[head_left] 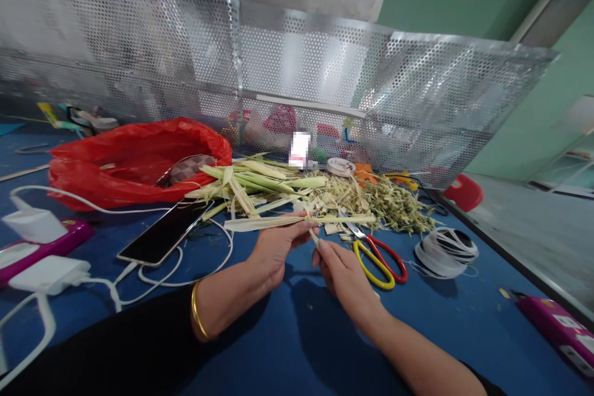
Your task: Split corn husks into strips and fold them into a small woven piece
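Observation:
Long pale corn husk strips [260, 223] lie crosswise over the fingers of my left hand [276, 247], which is closed around them near the middle of the table. A narrow husk piece [314, 236] slants down from the crossing point, its lower end pinched between thumb and finger of my right hand [341, 266]. Just right of that hand rest scissors [375, 257] with one yellow and one red handle, blades toward the pile. Behind both hands is a heap of green and cream corn husks [264, 176]. My fingers partly hide where the strips cross.
A red plastic bag [139, 164] stands at the left, with a phone [164, 232] and white cables before it. Dried plant scraps [394, 201] lie behind the scissors. At right are a spool of white cord [445, 252] and a purple power strip [557, 322]. A perforated screen [306, 62] closes the back.

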Tool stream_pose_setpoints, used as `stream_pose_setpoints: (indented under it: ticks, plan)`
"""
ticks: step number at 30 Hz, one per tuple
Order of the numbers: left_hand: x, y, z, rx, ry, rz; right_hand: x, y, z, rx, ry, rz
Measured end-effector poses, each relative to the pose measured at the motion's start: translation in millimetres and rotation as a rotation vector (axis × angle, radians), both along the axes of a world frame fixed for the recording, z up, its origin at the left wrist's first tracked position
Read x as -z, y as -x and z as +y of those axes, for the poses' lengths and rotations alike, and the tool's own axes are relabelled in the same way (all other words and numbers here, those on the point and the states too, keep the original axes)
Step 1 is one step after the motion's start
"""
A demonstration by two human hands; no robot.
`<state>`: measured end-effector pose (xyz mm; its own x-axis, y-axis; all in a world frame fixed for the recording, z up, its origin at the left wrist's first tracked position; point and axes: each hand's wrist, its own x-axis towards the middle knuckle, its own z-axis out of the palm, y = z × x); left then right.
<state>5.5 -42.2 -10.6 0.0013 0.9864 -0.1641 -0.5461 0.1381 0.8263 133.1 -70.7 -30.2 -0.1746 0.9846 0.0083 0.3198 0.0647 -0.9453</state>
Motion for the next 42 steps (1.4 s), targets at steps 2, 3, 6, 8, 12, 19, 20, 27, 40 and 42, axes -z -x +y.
stream_pose_setpoints:
  ticks: [2,3,6,8,12,19,20,27,40,42]
  plan:
    - [-0.6,0,0,-0.010,0.028,-0.023,-1.8,1,0,-0.019,0.082,0.050]
    - [-0.8,-1,-1,-0.010,0.048,-0.034,-3.0,1,-1,-0.040,0.056,0.023]
    - [-1.0,-2,-2,-0.006,0.122,-0.052,-5.7,1,-6,-0.115,-0.163,-0.166]
    - [-0.8,-2,-2,-0.013,0.163,-0.055,-5.4,0,-10,-0.148,-0.241,-0.250]
    - [0.0,1,3,-0.012,0.126,-0.021,-3.4,-2,-5,-0.136,-0.189,-0.156]
    - [-0.4,1,-1,0.063,-0.003,0.081,-14.1,-16,19,0.213,0.063,0.597]
    - [-1.6,0,-4,0.095,-0.006,0.110,-15.4,-18,21,0.225,0.104,0.671]
    - [-10.0,5,-1,0.235,-0.176,0.481,-24.9,-31,27,0.331,-0.116,0.716]
    - [-22.9,15,-5,0.379,-0.652,0.995,-30.7,-32,22,0.046,-0.365,0.058]
    - [-20.3,15,-4,0.360,-0.665,1.034,-30.3,-33,23,0.056,-0.418,0.015]
